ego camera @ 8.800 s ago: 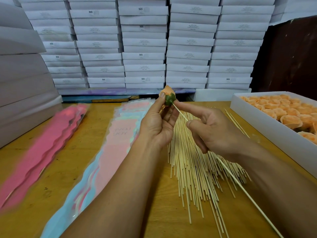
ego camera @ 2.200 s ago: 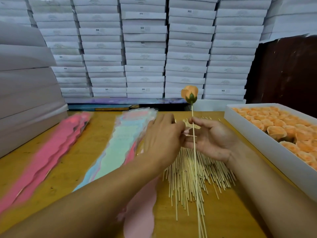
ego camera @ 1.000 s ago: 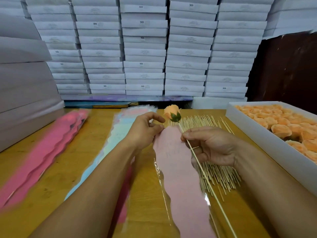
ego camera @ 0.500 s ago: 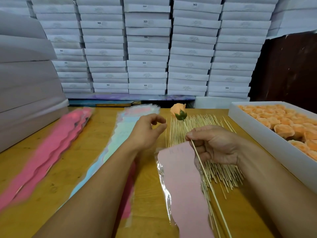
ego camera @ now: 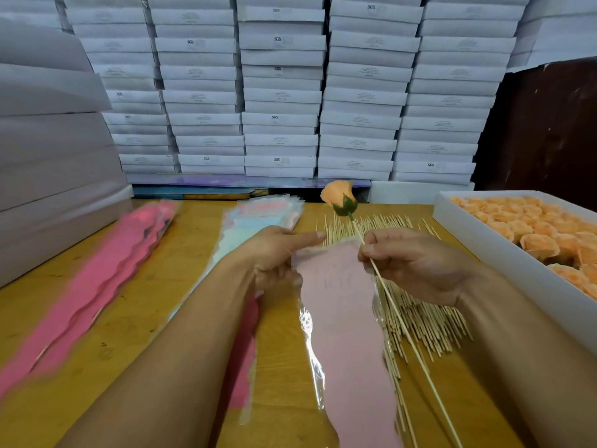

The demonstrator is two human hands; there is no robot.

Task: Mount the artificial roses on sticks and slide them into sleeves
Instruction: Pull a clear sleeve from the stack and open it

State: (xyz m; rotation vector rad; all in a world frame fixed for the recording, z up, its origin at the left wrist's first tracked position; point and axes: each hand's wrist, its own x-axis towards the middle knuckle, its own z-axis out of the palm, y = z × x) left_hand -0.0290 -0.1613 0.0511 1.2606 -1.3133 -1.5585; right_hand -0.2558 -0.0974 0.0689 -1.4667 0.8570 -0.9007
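The left hand (ego camera: 274,253) has come back onto the top of the pink sleeve (ego camera: 342,318), which half a second ago lay loose on the surface (ego camera: 129,318); its grip pinches the sleeve's upper edge, forefinger stretched out. The right hand (ego camera: 416,263) pinches the stick (ego camera: 400,321), rose (ego camera: 339,197) upright above the sleeve's mouth (already mounted, so sleeving is likely next). Loose sticks (ego camera: 420,324) lie under the sleeve's right edge; more sleeves (ego camera: 258,215) and a box of roses (ego camera: 468,234) flank it.
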